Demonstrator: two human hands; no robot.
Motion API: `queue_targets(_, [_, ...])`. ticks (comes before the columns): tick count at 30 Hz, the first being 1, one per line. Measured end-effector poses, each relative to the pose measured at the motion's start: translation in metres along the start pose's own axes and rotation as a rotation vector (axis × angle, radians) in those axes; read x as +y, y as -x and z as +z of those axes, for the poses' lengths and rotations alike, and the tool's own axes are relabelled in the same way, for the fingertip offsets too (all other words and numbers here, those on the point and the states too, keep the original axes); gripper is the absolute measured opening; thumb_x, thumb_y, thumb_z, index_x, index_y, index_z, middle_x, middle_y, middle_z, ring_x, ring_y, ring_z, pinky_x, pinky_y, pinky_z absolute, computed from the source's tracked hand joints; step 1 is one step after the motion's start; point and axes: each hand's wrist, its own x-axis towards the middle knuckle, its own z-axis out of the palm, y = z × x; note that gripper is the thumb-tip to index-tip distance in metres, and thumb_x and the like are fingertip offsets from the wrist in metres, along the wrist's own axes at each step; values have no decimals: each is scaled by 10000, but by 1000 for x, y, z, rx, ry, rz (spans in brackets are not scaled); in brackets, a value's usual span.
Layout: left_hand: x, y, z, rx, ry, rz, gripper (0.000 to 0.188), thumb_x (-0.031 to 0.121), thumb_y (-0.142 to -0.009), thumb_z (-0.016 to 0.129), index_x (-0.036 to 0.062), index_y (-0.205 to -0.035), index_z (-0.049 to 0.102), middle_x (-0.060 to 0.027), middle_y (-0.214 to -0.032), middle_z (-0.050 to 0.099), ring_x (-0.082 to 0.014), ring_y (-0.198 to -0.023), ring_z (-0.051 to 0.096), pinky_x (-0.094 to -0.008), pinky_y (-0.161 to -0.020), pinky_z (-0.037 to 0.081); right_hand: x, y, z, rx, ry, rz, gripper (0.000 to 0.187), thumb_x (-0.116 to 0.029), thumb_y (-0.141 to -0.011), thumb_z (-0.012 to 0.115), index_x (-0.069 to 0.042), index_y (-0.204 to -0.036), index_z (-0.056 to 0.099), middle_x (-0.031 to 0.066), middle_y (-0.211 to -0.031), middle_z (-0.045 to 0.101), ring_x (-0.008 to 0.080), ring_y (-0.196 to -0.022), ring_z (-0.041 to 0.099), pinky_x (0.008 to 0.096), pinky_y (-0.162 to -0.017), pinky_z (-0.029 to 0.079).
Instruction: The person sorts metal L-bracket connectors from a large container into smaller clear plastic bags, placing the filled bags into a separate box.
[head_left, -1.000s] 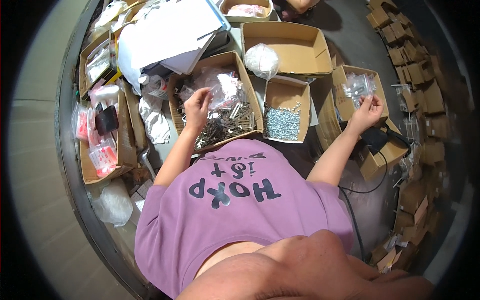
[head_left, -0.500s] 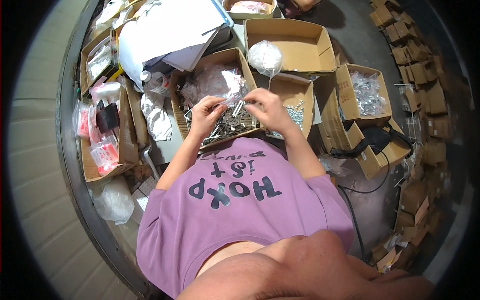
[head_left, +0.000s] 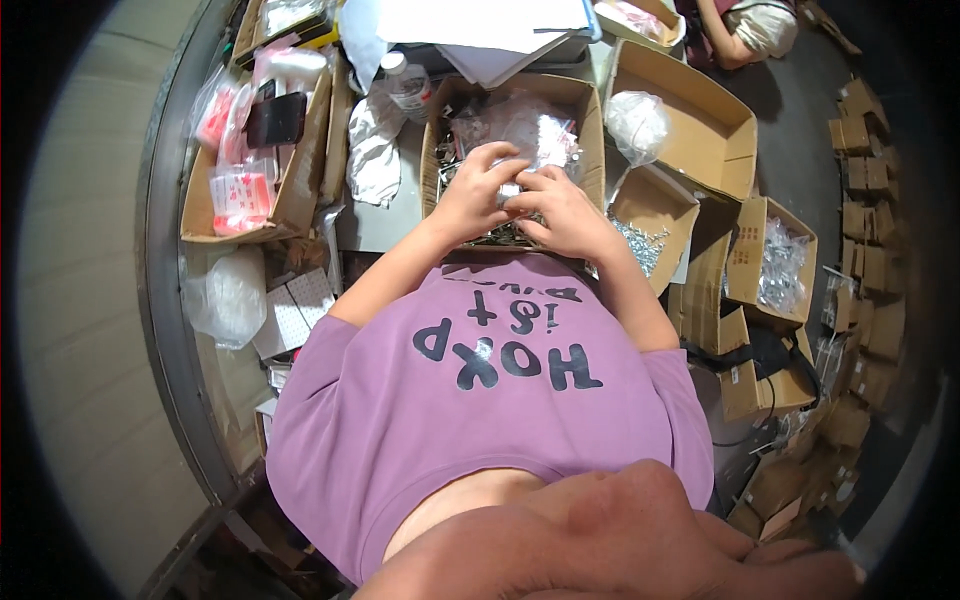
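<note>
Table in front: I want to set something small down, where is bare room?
Grey table shows between the white cloth and the parts box; the large box has bare floor right of its plastic bag. Crowded: the parts box, under left hand and right hand, and the packet box.

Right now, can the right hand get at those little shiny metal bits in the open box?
Probably yes: the metal bits lie uncovered in an open box just right of the right hand, though that hand seems busy beside the left hand.

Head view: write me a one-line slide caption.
Left hand and right hand close together over a cardboard box holding plastic bags, with a plastic bottle beside it.
</note>
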Motion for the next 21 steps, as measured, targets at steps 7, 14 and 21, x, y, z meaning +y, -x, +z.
queue_targets(7, [-24,5,-10,-168,283,-391,430,70,-633,735,5,-1024,567,-95,-850,616,-214,-784,603,-288,-726,478,17,-14,15,79,-411,80,234,-62,-771,588,-32,-1003,609,105,-1071,580,264,-956,565,340,-815,453])
queue_targets(14, [-53,21,-28,-23,396,-535,547,125,-627,789,22,-1101,534,-44,-906,597,-104,-822,559,-236,-727,458,61,-9,71,-201,182,170,211,-92,-754,537,-107,-922,664,137,-888,627,323,-835,615,417,-733,495])
queue_targets(21, [-48,24,-26,-23,432,-604,548,124,-628,787,29,-1104,533,-40,-888,591,-93,-796,551,-234,-723,459,66,-28,92,-367,356,118,178,-148,-800,509,-107,-902,649,119,-893,606,300,-852,612,410,-714,498])
